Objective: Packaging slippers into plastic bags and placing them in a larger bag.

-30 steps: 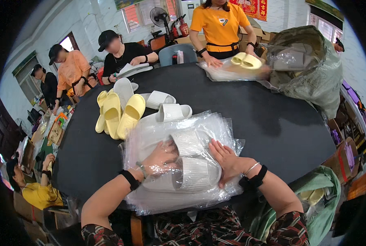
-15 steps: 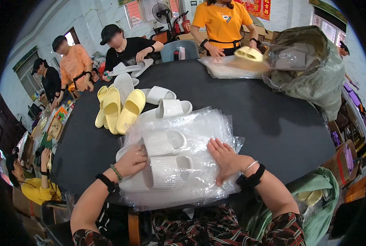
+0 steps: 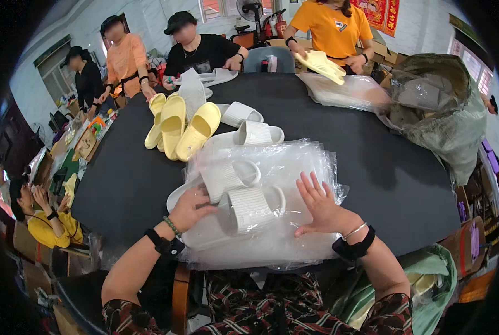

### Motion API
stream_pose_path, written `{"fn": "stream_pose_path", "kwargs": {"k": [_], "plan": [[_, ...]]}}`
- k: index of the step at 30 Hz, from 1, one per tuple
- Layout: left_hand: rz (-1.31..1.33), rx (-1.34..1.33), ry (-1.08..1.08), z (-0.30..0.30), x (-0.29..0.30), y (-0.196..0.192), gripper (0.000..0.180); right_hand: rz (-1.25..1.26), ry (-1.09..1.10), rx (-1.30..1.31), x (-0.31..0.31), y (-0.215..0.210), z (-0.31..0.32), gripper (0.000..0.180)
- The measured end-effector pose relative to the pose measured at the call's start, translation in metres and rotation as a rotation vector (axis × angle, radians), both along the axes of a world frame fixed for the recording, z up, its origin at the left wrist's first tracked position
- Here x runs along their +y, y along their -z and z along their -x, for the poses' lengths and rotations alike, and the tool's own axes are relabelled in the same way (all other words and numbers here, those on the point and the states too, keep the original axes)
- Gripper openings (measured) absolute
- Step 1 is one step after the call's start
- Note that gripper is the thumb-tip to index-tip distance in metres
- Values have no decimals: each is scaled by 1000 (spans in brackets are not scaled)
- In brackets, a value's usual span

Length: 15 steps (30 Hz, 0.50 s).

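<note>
Two white ribbed slide slippers, the farther [image 3: 231, 177] and the nearer [image 3: 249, 209], rest on a stack of clear plastic bags [image 3: 311, 159] before me. My left hand [image 3: 189, 210] is at their heel end, its fingers touching the farther slipper and its thumb stretched apart over the nearer one. Some of its fingertips are hidden. Over the right side of the stack, my right hand [image 3: 326, 207] spreads its fingers, holding nothing; whether its palm touches the plastic I cannot tell. Beyond the stack lie yellow slippers [image 3: 199, 131] and more white slippers [image 3: 260, 134].
The table top [image 3: 394, 184] is black with a rounded edge. At its far side a person in orange [image 3: 338, 28] holds a yellow slipper [image 3: 322, 67] above plastic bags [image 3: 344, 92]. A large grey-green sack [image 3: 445, 128] stands right; a green sack [image 3: 428, 262] sits lower right. Other people work at left.
The nearer slipper has turned and shifted toward the farther one. My left thumb has spread from its fingers. My right hand's fingers have fanned out. The view has shifted.
</note>
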<state>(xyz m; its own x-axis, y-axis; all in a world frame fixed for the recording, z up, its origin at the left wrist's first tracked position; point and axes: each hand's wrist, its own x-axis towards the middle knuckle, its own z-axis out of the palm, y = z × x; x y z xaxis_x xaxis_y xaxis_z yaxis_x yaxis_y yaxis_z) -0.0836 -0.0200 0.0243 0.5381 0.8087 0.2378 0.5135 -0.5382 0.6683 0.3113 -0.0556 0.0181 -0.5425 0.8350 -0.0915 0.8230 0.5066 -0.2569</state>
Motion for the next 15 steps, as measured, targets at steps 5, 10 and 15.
{"fn": "stream_pose_path", "kwargs": {"k": [5, 10, 15], "plan": [[-184, 121, -112, 12, 2, 25, 17, 73, -10, -106, -5, 21, 9, 138], [-158, 178, -124, 2, -3, 19, 20, 102, -21, -130, -4, 18, 9, 138], [-183, 249, -11, -13, 5, 9, 25, 95, -20, -172, -3, 23, 9, 142]]}}
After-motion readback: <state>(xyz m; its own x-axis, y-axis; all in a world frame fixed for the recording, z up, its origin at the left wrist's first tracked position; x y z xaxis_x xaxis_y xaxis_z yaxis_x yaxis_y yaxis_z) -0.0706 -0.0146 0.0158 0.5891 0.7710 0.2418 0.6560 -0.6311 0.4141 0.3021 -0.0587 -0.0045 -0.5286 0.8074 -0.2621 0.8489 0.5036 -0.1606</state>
